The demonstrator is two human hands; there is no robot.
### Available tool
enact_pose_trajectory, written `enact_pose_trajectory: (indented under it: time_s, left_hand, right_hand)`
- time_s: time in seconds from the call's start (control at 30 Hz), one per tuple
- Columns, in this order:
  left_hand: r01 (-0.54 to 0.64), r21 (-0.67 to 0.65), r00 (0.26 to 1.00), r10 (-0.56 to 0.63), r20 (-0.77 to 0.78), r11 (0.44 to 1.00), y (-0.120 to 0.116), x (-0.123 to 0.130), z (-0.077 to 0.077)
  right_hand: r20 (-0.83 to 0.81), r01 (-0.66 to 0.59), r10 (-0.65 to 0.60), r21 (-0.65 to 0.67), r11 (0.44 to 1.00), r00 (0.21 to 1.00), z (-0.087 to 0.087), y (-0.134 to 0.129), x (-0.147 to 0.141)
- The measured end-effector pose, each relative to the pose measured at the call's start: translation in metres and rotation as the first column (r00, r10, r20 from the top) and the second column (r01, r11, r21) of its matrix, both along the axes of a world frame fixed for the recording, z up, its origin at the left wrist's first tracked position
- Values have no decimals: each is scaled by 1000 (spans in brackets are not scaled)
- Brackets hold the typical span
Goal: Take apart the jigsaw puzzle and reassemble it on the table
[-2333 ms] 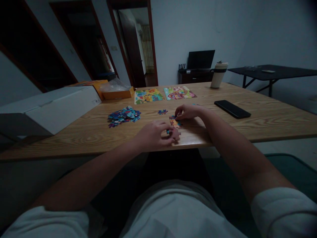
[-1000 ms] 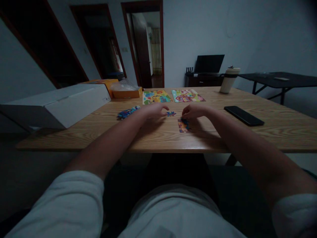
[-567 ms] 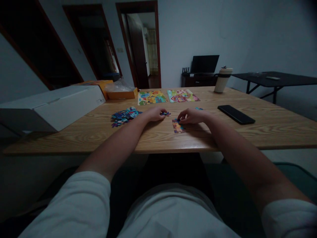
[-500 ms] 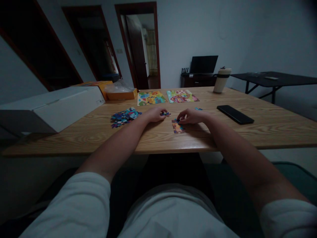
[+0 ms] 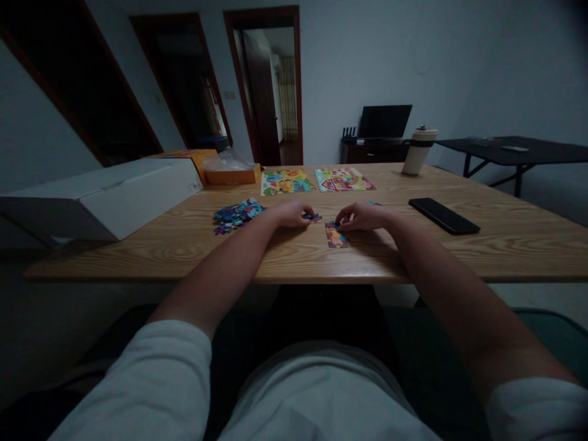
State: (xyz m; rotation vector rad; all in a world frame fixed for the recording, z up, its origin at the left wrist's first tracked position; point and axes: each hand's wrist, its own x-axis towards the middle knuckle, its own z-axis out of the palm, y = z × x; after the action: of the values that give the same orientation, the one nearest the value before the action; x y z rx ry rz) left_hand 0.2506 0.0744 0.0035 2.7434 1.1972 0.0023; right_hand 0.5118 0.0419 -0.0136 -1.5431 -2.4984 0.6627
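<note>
Near the middle of the desk (image 5: 184,254), a small puzzle piece (image 5: 315,217) lay at the left hand (image 5: 294,214), just off the far left corner of the joined puzzle section (image 5: 336,239). Left fingers narrow, pinching the piece at its left end; could not tell if it was lifted. Its long axis ran roughly crosswise, right end toward the section, the two near but apart. The section ran roughly away from the person, flat on the wood.

Right hand (image 5: 365,216) sat at the section's far right side, fingers narrow, tips down on its far edge by a dark blue bit. Could not tell whether they gripped it or only pressed. Left hand was nearer the small piece, right hand nearer the section.

Loose puzzle pile (image 5: 236,214) was left of the left hand; black phone (image 5: 443,215) well off to the right. Two picture sheets, left one (image 5: 288,182) and right one (image 5: 344,179), lay flat beyond both hands.
</note>
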Motion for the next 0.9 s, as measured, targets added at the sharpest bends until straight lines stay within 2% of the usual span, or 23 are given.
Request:
enact_pose_trajectory:
  time_s: [0.07,0.13,0.23,0.3,0.4,0.5,0.67,0.9]
  left_hand:
    - [-33,2,996,34,-87,999,2,-5,10]
    - [-112,12,983,113,-145,994,8,-21,26]
    - [-232,103,962,244,-120,967,23,-67,50]
    - [-343,115,923,357,-142,932,30,-104,59]
    - [-435,7,874,424,-236,900,31,-153,57]
    - [-414,-65,898,396,-193,908,22,-179,44]
    - [-402,-26,914,400,-68,915,7,-186,30]
    - [-396,114,916,383,116,911,-1,-190,36]
  right_hand:
    - [10,-2,2,1,1000,1000,-1,1,3]
    - [19,-3,3,2,1000,1000,-1,2,5]
    - [27,8,-8,5,1000,1000,-1,3,6]
    - [31,22,-23,13,1000,999,-1,3,6]
    - [25,29,-29,8,1000,999,-1,2,6]
    - [20,22,-22,-8,1000,1000,0,1,6]
    - [26,22,-22,-2,1000,999,1,-1,7]
    - [37,6,-7,14,1000,999,-1,-1,8]
